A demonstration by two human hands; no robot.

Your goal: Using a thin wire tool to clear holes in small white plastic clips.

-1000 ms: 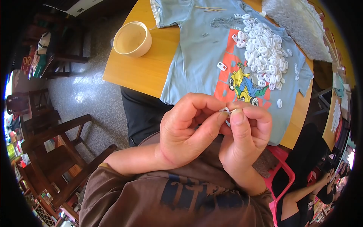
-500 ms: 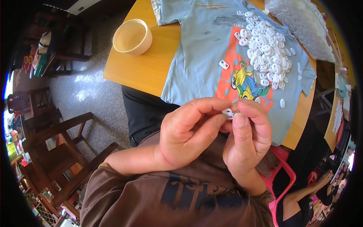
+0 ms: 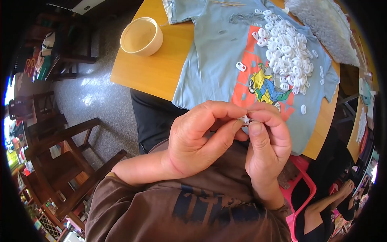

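Observation:
My left hand [image 3: 201, 137] pinches a small white plastic cord lock [image 3: 244, 119] between thumb and forefinger. From the other side, my right hand [image 3: 266, 139] grips a tiny dark coiled spring [image 3: 251, 119] by its end, right against the cord lock. The fingertips hide most of both parts. Beyond my hands lies a heap of similar white cord locks [image 3: 287, 50] on a light blue T-shirt [image 3: 209, 68] spread over the table. One loose cord lock [image 3: 240, 66] rests left of the heap, and another white piece [image 3: 303, 109] lies nearer on the right.
A pale round tub [image 3: 150, 49] stands on the wooden table [image 3: 139, 78] at the left. Thin wooden sticks [image 3: 227, 4] lie on the shirt's far part. A bulging translucent bag [image 3: 326, 28] sits far right. A pink chair [image 3: 308, 187] and another person's leg [image 3: 328, 205] are at lower right.
My hands stay nearly in place, with the spring and cord lock slightly turned and more covered by the fingers. The whole table scene has shifted slightly in the view.

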